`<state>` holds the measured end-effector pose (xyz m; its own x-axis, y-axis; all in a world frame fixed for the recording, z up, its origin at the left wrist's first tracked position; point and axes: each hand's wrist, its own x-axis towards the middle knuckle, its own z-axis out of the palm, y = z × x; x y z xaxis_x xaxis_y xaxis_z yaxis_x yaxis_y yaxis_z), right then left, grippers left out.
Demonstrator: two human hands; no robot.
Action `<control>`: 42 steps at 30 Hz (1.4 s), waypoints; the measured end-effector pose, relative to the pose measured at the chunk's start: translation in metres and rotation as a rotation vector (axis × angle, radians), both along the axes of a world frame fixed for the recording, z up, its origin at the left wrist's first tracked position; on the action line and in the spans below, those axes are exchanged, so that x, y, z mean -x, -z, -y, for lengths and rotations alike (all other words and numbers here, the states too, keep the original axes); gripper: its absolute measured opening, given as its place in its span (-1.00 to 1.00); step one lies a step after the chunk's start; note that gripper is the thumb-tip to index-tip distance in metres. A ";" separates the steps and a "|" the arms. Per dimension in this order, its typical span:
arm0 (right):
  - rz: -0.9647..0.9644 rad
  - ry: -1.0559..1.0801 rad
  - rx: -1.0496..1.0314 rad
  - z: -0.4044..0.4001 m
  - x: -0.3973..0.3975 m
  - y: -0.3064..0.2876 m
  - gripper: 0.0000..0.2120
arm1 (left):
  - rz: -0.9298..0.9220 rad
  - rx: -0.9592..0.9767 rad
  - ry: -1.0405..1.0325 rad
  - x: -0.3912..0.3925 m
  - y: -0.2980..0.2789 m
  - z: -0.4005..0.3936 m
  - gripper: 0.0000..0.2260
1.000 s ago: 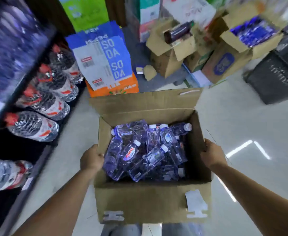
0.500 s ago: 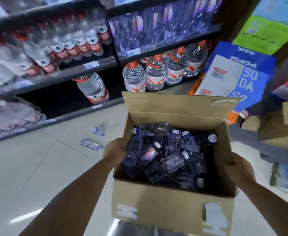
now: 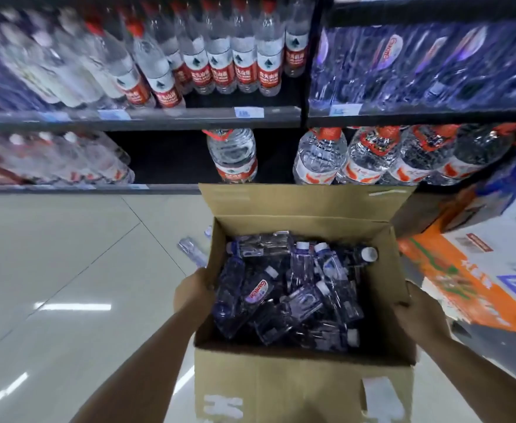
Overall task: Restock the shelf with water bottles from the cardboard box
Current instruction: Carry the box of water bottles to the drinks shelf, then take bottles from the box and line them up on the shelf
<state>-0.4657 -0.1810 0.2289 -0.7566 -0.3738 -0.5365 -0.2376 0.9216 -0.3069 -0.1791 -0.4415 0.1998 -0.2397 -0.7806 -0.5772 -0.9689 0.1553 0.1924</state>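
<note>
The cardboard box (image 3: 305,377) hangs between both hands: the left hand (image 3: 193,296) curls its grip over the left wall, the right hand (image 3: 420,315) over the right. Water bottles (image 3: 290,291) lie jumbled inside, between the grips. The shelf (image 3: 147,119) stands straight ahead, beyond the box's far flap; open floor (image 3: 52,254) lies left.

The cardboard box (image 3: 281,383) looked matt and brown, the water bottles (image 3: 299,288) clear glossy plastic, the floor (image 3: 52,270) polished tile.
</note>
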 end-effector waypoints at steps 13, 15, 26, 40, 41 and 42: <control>-0.067 -0.004 0.060 0.080 0.077 0.160 -0.78 | 0.013 0.031 -0.057 0.065 0.142 0.055 -0.78; -0.080 -0.011 0.059 0.089 0.079 0.193 -0.75 | 0.022 0.041 -0.042 0.070 0.174 0.064 -0.81; -0.148 -0.068 0.040 0.126 0.082 0.337 -0.80 | 0.034 0.132 0.020 0.078 0.321 0.094 -0.82; -0.181 -0.025 0.241 0.121 0.045 0.311 -0.51 | -0.134 0.134 0.022 0.089 0.305 0.076 -0.61; -0.156 -0.037 0.284 0.122 0.039 0.305 -0.51 | -0.168 0.142 0.040 0.092 0.300 0.072 -0.60; -0.128 -0.053 0.317 0.125 0.035 0.300 -0.53 | -0.202 0.155 0.072 0.096 0.295 0.069 -0.60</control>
<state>-0.5003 -0.3061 -0.0711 -0.7853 -0.5476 -0.2887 -0.3382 0.7702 -0.5408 -0.2748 -0.5100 -0.0949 -0.3966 -0.8325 -0.3869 -0.8985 0.2656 0.3496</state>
